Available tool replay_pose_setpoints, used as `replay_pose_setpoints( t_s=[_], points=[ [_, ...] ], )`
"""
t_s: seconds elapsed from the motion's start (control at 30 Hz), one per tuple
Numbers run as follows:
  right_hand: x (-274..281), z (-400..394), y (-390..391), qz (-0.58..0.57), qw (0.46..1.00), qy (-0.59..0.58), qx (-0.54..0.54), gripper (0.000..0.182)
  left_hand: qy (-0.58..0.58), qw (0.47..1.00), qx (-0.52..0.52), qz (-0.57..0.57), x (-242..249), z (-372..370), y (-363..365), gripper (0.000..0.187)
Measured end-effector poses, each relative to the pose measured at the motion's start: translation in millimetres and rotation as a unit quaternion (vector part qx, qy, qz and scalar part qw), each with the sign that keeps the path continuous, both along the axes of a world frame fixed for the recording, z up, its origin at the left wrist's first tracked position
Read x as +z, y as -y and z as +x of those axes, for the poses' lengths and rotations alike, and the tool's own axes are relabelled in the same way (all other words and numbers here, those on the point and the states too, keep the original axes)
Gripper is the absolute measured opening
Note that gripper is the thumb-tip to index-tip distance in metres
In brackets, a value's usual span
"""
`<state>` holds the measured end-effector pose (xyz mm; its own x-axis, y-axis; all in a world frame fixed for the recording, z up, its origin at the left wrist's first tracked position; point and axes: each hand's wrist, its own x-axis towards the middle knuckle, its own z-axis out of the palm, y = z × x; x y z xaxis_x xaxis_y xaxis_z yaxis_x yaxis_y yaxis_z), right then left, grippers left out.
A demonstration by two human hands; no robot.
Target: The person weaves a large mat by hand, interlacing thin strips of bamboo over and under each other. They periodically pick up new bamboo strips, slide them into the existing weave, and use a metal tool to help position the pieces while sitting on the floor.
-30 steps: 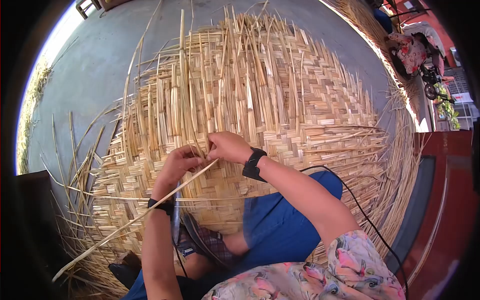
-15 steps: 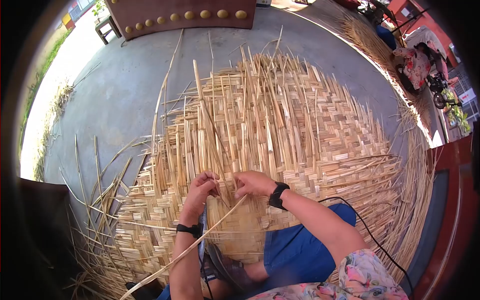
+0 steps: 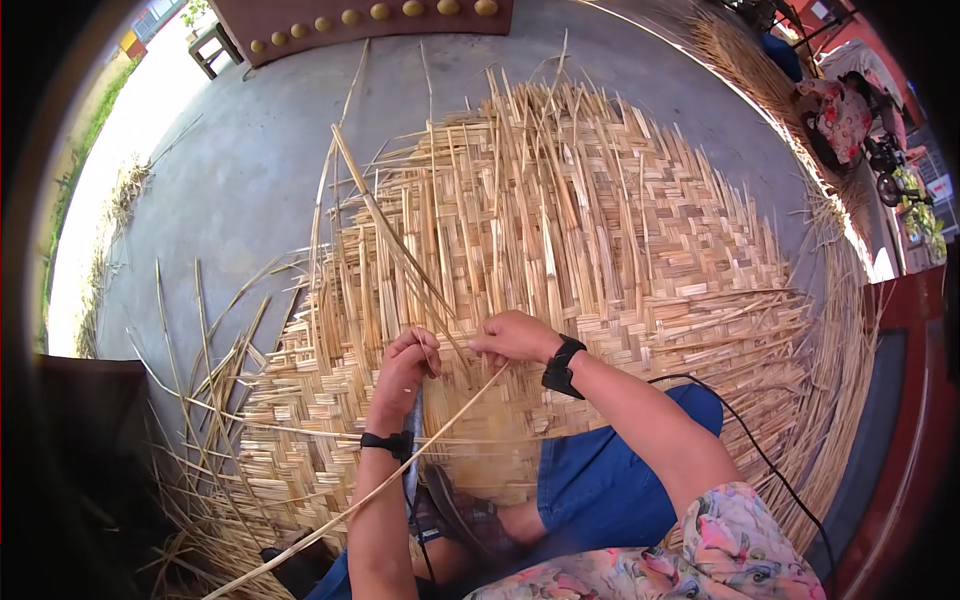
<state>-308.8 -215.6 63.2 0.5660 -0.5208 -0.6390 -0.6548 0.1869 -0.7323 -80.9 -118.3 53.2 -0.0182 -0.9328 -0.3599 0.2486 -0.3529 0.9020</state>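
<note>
A woven mat of split reed strips [image 3: 690, 240] spreads over the floor in front of me, with loose strips standing up from its middle. My left hand [image 3: 405, 362] is closed in a pinch just over the weave; a thin pale strip seems to show at its fingertips. Close by on the right, my right hand [image 3: 518, 338] pinches a long reed strip [image 3: 370, 497], which slants down to the lower left across my left forearm. Between the hands ends a leaning bundle of strips [image 3: 385, 225], tilted toward the upper left. The fingertips partly hide the weave.
Loose reed strips [image 3: 205, 385] lie at the mat's left edge, and more are heaped [image 3: 835, 370] along the right. A dark red panel with round gold studs [image 3: 380, 20] stands at the back. My bent leg in blue trousers [image 3: 620, 455] rests at the mat's near edge.
The leaning strips have swung over to the left at their upper ends. Both hands stay close together, still pinched, and the right has risen slightly. The view has shifted a little.
</note>
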Motion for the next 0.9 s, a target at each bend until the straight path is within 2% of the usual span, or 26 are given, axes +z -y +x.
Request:
replay_pose_setpoints(
  t_s=[0.03,0.13,0.17,0.23,0.27,0.3,0.37,0.43,0.47,0.57,0.6,0.67,0.77,0.8,0.87,0.9],
  points=[
    [6.5,1.4,-2.9,0.016,0.999,-0.018,-0.031,0.03,-0.01,1.0,0.008,-0.007,-11.0,3.4,-2.2,0.006],
    [-5.9,-0.4,-16.0,-0.203,0.979,-0.015,0.0,0.028,0.019,0.988,0.152,-0.012,-17.0,-9.9,1.2,0.013],
    [-6.8,-3.7,-16.3,-0.231,0.973,-0.002,-0.014,0.027,0.038,0.975,0.219,-0.007,-16.6,-17.0,5.8,0.016],
    [0.6,-11.1,-17.3,-0.28,0.959,0.024,-0.043,0.024,0.079,0.972,0.205,-0.086,9.9,-19.7,20.5,0.024],
    [17.8,-12.3,-14.3,-0.272,0.962,0.005,-0.039,0.025,0.047,0.983,0.157,-0.079,18.5,-24.6,28.7,0.026],
    [20.1,-13.0,-11.2,-0.282,0.956,0.044,-0.075,0.025,0.011,0.996,0.076,-0.038,17.6,-25.8,38.8,0.024],
    [27.3,-16.4,-2.5,-0.302,0.933,0.13,-0.148,0.027,0.106,0.991,-0.063,0.058,-1.7,-35.4,65.5,0.023],
    [20.3,-40.6,3.8,-0.361,0.931,-0.021,0.039,0.026,0.291,0.947,-0.116,0.069,-27.1,-46.1,86.7,0.022],
    [18.2,-49.6,5.7,-0.383,0.91,-0.098,0.129,0.026,0.38,0.911,-0.146,0.074,-23.3,-49.7,96.5,0.022],
    [8.1,-68.4,5.6,-0.473,0.865,0.03,0.162,0.018,0.134,0.978,-0.094,0.127,-13.8,-51.2,102.1,0.022],
    [8.6,-71.5,8.0,-0.464,0.869,0.036,0.167,0.017,0.085,0.989,-0.046,0.108,-11.8,-53.3,97.7,0.02],
    [10.8,-75.6,8.6,-0.442,0.88,0.051,0.165,0.016,0.127,0.984,-0.081,0.099,-3.0,-52.7,87.6,0.019],
    [13.5,-76.8,-3.4,-0.497,0.863,0.069,0.068,0.011,0.163,0.974,-0.12,0.102,7.0,-54.5,84.9,0.021],
    [13.7,-75.6,-5.3,-0.485,0.871,0.078,0.009,0.009,0.171,0.971,-0.13,0.104,7.8,-55.5,87.6,0.022],
    [11.0,-73.3,-10.4,-0.456,0.878,0.093,-0.111,0.007,0.201,0.975,-0.088,0.031,-8.9,-65.2,80.4,0.022],
    [6.3,-73.6,-12.8,-0.401,0.893,0.118,-0.17,0.006,0.213,0.975,-0.069,-0.006,-21.9,-71.6,78.5,0.023]
  ],
)
